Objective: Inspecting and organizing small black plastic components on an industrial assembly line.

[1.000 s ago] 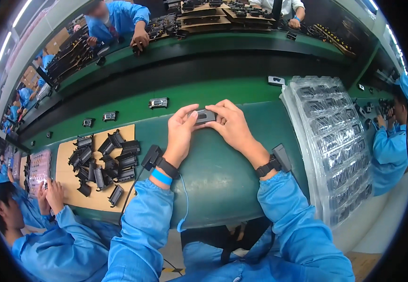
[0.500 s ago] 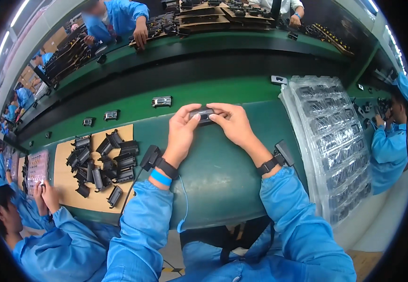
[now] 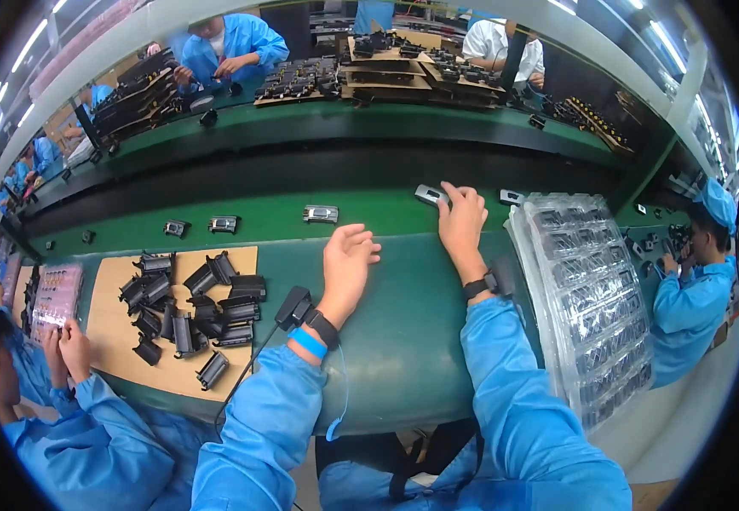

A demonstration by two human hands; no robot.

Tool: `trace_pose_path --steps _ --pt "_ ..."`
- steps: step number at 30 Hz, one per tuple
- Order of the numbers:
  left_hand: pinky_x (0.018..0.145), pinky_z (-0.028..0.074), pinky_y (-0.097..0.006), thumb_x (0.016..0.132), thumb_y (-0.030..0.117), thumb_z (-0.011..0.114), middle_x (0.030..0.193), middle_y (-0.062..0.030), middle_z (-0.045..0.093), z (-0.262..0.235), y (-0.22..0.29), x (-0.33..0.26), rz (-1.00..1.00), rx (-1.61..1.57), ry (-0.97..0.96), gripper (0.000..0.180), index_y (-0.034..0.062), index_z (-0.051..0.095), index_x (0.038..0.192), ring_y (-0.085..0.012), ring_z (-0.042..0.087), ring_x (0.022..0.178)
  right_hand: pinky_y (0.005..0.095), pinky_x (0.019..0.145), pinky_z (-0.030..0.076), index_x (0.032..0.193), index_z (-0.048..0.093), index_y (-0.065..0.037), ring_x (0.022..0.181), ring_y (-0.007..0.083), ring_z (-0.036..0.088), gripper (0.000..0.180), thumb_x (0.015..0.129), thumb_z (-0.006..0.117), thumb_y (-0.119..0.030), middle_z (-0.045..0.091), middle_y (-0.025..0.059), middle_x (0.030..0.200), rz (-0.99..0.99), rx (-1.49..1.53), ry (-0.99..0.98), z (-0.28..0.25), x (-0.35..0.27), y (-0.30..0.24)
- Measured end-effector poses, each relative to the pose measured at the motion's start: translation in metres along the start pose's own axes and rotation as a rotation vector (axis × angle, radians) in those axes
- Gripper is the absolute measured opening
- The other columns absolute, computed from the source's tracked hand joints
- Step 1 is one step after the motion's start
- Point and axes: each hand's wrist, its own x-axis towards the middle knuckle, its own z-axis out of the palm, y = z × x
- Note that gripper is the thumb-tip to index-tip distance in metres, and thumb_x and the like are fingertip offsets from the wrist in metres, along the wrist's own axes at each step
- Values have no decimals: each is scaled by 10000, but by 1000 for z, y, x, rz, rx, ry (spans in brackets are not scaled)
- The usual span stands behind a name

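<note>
On the green conveyor strip lies a small grey-and-black plastic housing [image 3: 430, 195], at a slight slant. The thumb and forefinger of my right hand [image 3: 463, 223] are closed about its right end. My left hand [image 3: 349, 266] hovers over the dark green table mat, empty, with its fingers loosely bent and apart. To its upper left, a similar housing [image 3: 321, 214] rests on the strip with its open side showing. A jumbled group of black plastic shells [image 3: 184, 330] lies on a cardboard sheet [image 3: 114, 358] left of my left forearm.
Stacked clear plastic trays [image 3: 586, 281] stand on the right, with another housing [image 3: 510, 197] behind them. More housings [image 3: 224, 224] sit along the strip to the left. Co-workers sit at both sides and across the line. A dark cable runs beside my left forearm.
The housing has gone from between both hands to the strip, at my right hand's fingertips. My left hand has let go and dropped lower. The whole view has shifted.
</note>
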Motion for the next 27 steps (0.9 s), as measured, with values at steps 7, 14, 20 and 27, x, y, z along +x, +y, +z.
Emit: trace_pose_path --steps 7,14,20,27 --pt "580 507 -234 1075 130 588 947 -60 671 -2 -4 3 152 5 244 176 -1 597 1193 -94 616 751 478 1038 466 1396 616 -81 1256 345 579 529 911 745 -250 631 144 1331 -304 417 -381 14 -24 -107" --pt "554 493 -214 1031 81 620 900 -47 655 11 3 5 99 -37 213 186 -7 619 1195 -78 602 718 463 1079 465 1381 641 -89 1272 372 607 521 873 741 -153 691 170 1314 -174 532 -541 38 -9 -114" --pt "631 584 -279 1064 160 622 1126 -117 634 1 3 2 79 41 230 514 -31 390 1481 -156 668 868 456 1060 501 1272 687 -16 1204 394 640 414 868 750 -79 700 188 1279 54 995 -303 3 -24 -105" --pt "683 585 -237 1027 46 667 1018 -67 718 14 5 -5 123 97 -146 191 -12 667 1209 -123 690 855 463 1027 518 1243 696 -28 1182 377 642 411 843 778 -80 700 175 1255 -108 922 -397 -59 -65 -58"
